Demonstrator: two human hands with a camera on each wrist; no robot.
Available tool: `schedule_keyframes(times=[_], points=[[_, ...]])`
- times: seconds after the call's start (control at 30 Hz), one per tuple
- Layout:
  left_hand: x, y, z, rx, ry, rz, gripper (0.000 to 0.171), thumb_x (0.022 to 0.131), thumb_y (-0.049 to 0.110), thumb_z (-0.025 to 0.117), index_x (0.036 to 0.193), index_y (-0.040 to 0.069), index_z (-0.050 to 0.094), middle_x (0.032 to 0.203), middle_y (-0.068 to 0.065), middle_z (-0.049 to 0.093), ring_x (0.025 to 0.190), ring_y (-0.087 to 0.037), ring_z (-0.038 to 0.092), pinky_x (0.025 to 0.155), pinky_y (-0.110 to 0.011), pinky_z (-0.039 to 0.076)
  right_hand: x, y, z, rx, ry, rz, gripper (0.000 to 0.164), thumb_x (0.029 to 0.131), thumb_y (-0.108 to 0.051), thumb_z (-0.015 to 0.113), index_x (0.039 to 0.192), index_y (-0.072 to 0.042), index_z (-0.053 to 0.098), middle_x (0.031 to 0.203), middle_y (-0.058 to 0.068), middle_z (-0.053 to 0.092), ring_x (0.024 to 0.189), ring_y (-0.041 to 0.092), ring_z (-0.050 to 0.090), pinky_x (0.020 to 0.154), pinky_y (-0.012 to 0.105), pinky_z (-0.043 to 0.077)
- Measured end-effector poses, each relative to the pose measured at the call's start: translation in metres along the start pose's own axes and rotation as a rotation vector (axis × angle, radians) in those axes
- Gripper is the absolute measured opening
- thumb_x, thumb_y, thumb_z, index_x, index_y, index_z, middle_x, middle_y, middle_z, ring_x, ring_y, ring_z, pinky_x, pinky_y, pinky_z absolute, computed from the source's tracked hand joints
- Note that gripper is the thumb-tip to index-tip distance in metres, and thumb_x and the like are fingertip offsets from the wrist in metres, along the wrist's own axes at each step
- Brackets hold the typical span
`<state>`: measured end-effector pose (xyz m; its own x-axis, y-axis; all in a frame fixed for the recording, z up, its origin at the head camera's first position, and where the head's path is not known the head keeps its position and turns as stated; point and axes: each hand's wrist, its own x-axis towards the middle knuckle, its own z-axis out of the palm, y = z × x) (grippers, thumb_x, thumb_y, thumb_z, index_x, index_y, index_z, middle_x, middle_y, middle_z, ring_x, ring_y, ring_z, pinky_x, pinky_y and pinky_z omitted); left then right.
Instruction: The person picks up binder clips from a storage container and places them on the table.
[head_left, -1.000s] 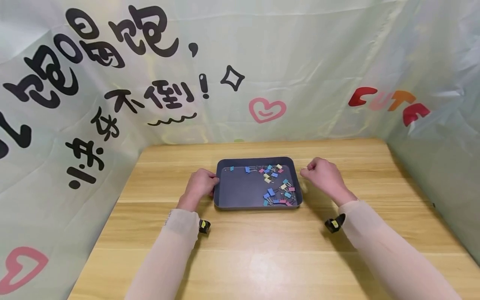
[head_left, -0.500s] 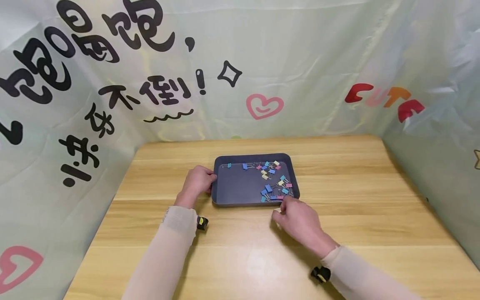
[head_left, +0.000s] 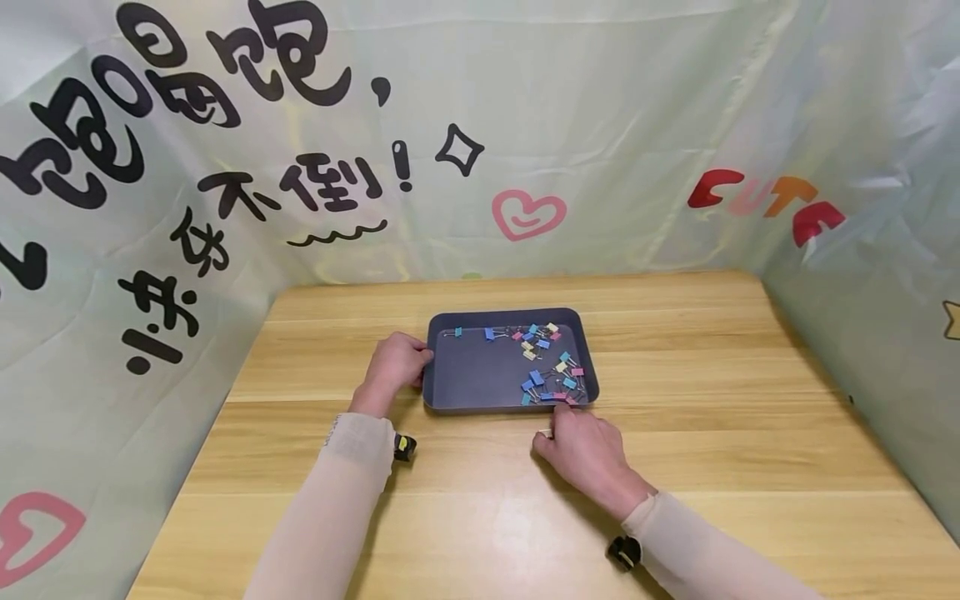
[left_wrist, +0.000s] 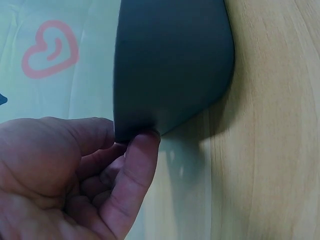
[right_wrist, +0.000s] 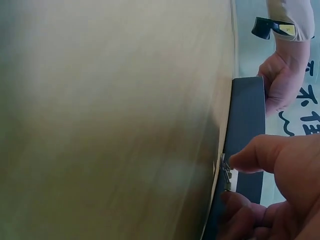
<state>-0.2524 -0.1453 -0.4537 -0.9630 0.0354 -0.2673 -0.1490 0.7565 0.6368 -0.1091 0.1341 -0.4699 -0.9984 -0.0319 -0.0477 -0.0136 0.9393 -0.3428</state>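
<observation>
My left hand (head_left: 396, 363) pinches the left rim of a dark grey tray (head_left: 472, 375) between thumb and curled fingers. The left wrist view shows this grip at the corner of the tray wall (left_wrist: 170, 65). Just in front of the tray's near right side, my right hand (head_left: 588, 454) holds a small pale binder clip (head_left: 547, 433). Its metal handles and a light body show between thumb and fingers in the right wrist view, where the binder clip (right_wrist: 228, 180) is near the tray's outer wall. Inside the tray, several blue, teal, pink and yellow binder clips (head_left: 536, 377) lie mostly at the right.
The tray stands on a wood-grain table (head_left: 675, 375). One teal clip (head_left: 458, 332) and one blue clip (head_left: 490, 333) lie along the tray's back wall. Behind and at both sides hangs a pale printed cloth (head_left: 600, 125). Each wrist wears a small black camera (head_left: 624, 552).
My right hand, with the clip, has come from the tray's right side round to its near edge, then slightly farther left and nearer. My left hand keeps its hold on the rim.
</observation>
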Motion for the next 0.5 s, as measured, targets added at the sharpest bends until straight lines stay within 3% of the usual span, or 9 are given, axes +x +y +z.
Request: schedule_keyframes(times=[0.33, 0.5], points=[[-0.001, 0.001, -0.002, 0.005, 0.0, -0.006, 0.029, 0.105, 0.022, 0.064, 0.125, 0.005, 0.077, 0.102, -0.015, 0.08, 0.062, -0.016, 0.073, 0.067, -0.032, 0.06, 0.002, -0.001, 0.002, -0.04, -0.015, -0.016, 0.028, 0.088, -0.033, 0.073, 0.078, -0.012, 0.057, 0.062, 0.002, 0.052, 0.059, 0.023, 0.057, 0.055, 0.047, 0.048], [-0.002, 0.002, -0.001, -0.004, -0.004, -0.006, 0.029, 0.105, 0.022, 0.065, 0.126, 0.005, 0.077, 0.105, -0.015, 0.08, 0.063, -0.016, 0.074, 0.066, -0.031, 0.061, 0.0, 0.0, -0.015, -0.01, -0.065, -0.027, 0.04, 0.095, -0.036, 0.072, 0.066, -0.015, 0.052, 0.058, 0.001, 0.05, 0.054, 0.02, 0.051, 0.05, 0.039, 0.043]])
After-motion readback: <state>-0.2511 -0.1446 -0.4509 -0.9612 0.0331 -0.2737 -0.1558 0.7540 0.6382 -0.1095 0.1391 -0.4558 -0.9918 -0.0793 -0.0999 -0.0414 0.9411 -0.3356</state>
